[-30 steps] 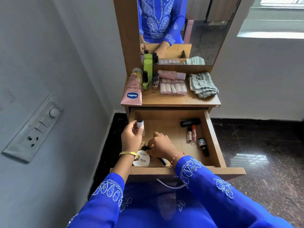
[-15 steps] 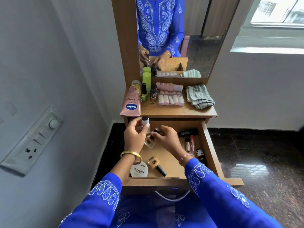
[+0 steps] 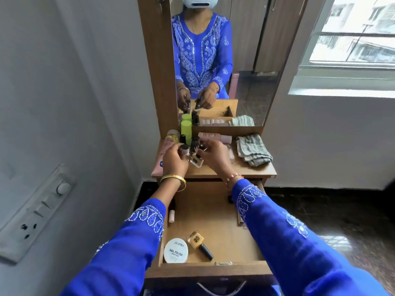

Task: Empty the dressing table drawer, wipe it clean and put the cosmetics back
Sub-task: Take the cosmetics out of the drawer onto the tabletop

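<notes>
Emptying step: your left hand point(image 3: 174, 162) pinches small bottle point(image 3: 184, 151), right hand point(image 3: 214, 160) pinches clear bottle point(image 3: 196, 162), both over tabletop point(image 3: 245, 170) left side. Set down; drawer point(image 3: 210, 212) not yet empty.

**Both arms out, both hands holding**

Both arms stretch forward and slightly inward, blue embroidered sleeves covering the forearms. The left hand point(image 3: 174, 160) sits back-up, gold bangle at the wrist, fingers point(image 3: 178, 148) curled round a small bottle point(image 3: 184, 151). The right hand point(image 3: 214, 155) mirrors it just beside, beaded thread at the wrist, fingers pinching a small clear bottle point(image 3: 196, 162). The two hands nearly meet.
</notes>
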`<state>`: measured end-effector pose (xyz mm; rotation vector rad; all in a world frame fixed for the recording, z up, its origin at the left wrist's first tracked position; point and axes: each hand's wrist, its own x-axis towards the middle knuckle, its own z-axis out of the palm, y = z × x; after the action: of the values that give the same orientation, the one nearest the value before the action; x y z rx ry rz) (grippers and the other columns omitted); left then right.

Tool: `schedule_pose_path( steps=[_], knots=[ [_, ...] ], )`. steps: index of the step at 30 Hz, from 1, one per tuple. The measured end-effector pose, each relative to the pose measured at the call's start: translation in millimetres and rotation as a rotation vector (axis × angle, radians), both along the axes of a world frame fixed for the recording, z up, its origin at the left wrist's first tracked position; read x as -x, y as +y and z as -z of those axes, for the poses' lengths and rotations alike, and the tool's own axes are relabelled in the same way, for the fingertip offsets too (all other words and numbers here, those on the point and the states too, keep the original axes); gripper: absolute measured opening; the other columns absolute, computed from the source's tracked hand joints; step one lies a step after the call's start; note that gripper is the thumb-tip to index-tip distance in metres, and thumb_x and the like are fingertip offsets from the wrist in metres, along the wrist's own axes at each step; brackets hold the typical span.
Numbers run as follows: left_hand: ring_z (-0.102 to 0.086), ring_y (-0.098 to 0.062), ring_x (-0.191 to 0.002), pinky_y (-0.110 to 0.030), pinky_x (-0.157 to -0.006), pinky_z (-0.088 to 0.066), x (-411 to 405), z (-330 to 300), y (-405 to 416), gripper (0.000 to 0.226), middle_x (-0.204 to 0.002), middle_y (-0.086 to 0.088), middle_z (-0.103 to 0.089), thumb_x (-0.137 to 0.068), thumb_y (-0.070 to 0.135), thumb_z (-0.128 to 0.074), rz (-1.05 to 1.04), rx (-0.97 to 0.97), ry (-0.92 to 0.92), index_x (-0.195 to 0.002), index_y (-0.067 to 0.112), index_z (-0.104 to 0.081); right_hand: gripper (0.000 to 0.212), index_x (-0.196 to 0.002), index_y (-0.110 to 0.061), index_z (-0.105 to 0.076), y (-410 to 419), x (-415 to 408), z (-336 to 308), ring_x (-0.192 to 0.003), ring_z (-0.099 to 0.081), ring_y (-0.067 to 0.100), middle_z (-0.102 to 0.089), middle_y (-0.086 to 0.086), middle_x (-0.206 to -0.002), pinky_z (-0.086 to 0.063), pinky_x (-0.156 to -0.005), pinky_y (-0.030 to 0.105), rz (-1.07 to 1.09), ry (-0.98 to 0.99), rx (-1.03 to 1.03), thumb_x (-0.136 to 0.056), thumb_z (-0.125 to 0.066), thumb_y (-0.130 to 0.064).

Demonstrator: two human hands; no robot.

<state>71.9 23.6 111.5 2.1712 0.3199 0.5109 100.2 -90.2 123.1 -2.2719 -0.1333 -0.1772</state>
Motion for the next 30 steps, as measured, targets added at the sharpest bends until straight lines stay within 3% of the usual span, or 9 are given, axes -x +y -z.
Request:
schedule_pose_path(
  steps=[11,17,23,30],
  knots=[
    [-0.052,-0.03,-0.116,-0.029,-0.09,-0.039,-20,-7,-5,0.034,-0.124,-0.017,-0.059,-0.086,0.003,-0.053,-0.061,-0.088,0.143,-0.12,0.004,-0.058,0.018,-0.093,-0.005,-0.064,18,-19,8,-0.093,-0.064,0.031,-0.07,0.015,-0.099,-0.054,-0.079,0.041,0.011,0.034,0.057,-0.083,-0.066,-0.019],
    [-0.052,-0.03,-0.117,-0.029,-0.091,-0.039,-25,-2,-2,0.032,-0.124,-0.017,-0.059,-0.087,0.004,-0.051,-0.064,-0.065,0.203,-0.119,0.005,-0.06,0.021,-0.097,-0.004,-0.065,22,-25,9,-0.094,-0.063,0.03,-0.069,0.016,-0.1,-0.042,-0.068,0.027,0.031,0.058,0.037,-0.083,-0.067,-0.019],
    [-0.055,-0.032,-0.112,-0.032,-0.091,-0.042,-25,-3,-1,0.03,-0.121,-0.019,-0.061,-0.087,0.006,-0.054,-0.051,-0.011,0.192,-0.116,0.003,-0.061,0.018,-0.093,-0.003,-0.063,22,-32,11,-0.093,-0.062,0.031,-0.069,0.018,-0.098,-0.036,-0.065,0.026,0.021,0.073,0.07,-0.083,-0.065,-0.018],
    [-0.056,-0.031,-0.112,-0.031,-0.09,-0.044,-17,-4,2,0.034,-0.119,-0.02,-0.062,-0.083,0.003,-0.055,-0.065,-0.002,0.116,-0.117,-0.001,-0.059,0.018,-0.098,-0.008,-0.063,18,-19,12,-0.092,-0.063,0.027,-0.07,0.012,-0.099,-0.041,-0.068,0.026,0.03,0.019,0.056,-0.085,-0.062,-0.019]
  ],
)
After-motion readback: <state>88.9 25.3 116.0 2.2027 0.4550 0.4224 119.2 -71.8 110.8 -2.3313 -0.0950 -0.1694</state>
